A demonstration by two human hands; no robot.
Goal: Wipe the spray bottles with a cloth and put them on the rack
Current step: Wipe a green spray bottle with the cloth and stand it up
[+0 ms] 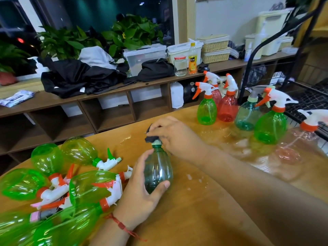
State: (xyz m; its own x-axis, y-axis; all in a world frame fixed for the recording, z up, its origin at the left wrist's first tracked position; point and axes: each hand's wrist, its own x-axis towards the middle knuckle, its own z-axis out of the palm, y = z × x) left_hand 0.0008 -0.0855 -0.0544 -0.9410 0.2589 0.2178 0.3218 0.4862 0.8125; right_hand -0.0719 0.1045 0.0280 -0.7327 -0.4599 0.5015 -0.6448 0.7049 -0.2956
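Teal bottle (pixel 158 173) gripped on worktop (pixel 195 219) by left hand (pixel 140 196); dark cloth (pixel 150 138) pinched against its cap by right hand (pixel 175 135) fingers.

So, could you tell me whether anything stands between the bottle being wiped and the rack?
Yes: between the held bottle and the rack stand a green bottle, a teal bottle and a clear bottle, upright on the table at the rack's edge.

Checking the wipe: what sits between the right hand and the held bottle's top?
Head view: a dark cloth, held by the right hand over the neck of the teal bottle.
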